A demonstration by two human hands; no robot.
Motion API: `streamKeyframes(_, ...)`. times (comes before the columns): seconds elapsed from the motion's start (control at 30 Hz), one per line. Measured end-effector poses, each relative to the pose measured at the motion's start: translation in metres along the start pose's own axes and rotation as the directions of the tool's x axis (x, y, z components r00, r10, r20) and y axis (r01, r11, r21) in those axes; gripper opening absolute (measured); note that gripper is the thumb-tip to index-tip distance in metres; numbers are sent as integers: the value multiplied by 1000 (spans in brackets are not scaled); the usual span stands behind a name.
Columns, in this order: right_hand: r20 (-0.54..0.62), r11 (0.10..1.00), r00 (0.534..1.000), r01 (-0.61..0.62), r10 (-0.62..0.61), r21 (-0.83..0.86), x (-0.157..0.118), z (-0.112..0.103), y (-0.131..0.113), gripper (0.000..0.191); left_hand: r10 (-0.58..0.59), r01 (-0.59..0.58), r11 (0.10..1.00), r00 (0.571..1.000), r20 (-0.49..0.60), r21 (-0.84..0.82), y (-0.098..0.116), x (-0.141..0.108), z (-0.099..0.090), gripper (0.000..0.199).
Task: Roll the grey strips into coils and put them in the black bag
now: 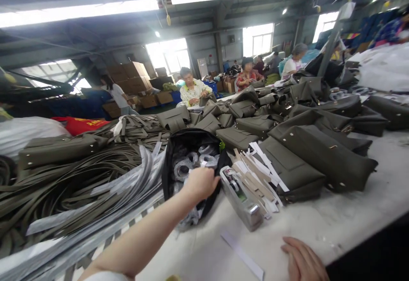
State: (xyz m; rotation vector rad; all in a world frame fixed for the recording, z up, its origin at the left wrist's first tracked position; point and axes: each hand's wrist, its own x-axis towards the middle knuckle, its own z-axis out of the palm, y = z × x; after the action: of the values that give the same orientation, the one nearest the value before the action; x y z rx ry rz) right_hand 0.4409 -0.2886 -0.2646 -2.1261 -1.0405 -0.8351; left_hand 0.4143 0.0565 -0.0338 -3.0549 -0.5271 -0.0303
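My left hand [201,183] reaches over the opening of a black bag [168,161] filled with clear-wrapped coils [182,169]. Its fingers are curled down, and what they hold, if anything, is hidden. To the right of that hand stands a grey tape dispenser [243,202]. My right hand [303,259] is low at the right on the white table [204,251], its fingers extended and nothing in them. A white paper strip [243,256] lies between the dispenser and the front edge.
Dark straps [105,174] spread over the left side. Paper strips [255,174] lie beside the dispenser. Grey-green bags [326,153] are heaped at the right and back. Several people work beyond, one in a light patterned top [194,91].
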Motion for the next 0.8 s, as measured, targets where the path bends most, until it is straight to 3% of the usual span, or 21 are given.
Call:
streamKeyframes(0.03,-8,1000,1000,-11,11,13,2,-1,-2,22,-44,41,999,995,88,32,12,-16,12,40)
streamKeyframes(0.1,-19,999,999,-31,32,35,4,-1,-6,22,-108,99,993,980,166,65,25,-41,36,33)
streamKeyframes(0.23,-4,997,998,-59,59,44,5,0,-10,20,-157,145,986,974,162,84,22,-61,64,20)
streamKeyframes(0.33,6,997,997,-73,73,35,4,0,-10,19,-129,121,989,987,100,80,12,-62,61,18)
streamKeyframes(0.53,-8,996,996,-92,92,4,4,3,-11,19,-22,31,997,991,-130,70,0,-60,16,23)
streamKeyframes(0.6,-5,996,996,-94,94,1,4,4,-11,19,30,-19,998,984,-176,62,2,-60,9,23)
streamKeyframes(0.67,3,996,996,-92,92,-5,3,5,-10,18,85,-80,996,981,-177,36,8,-64,14,21)
streamKeyframes(0.8,10,997,997,-78,78,-14,2,4,-7,18,150,-163,983,979,-139,-89,20,-88,46,4)
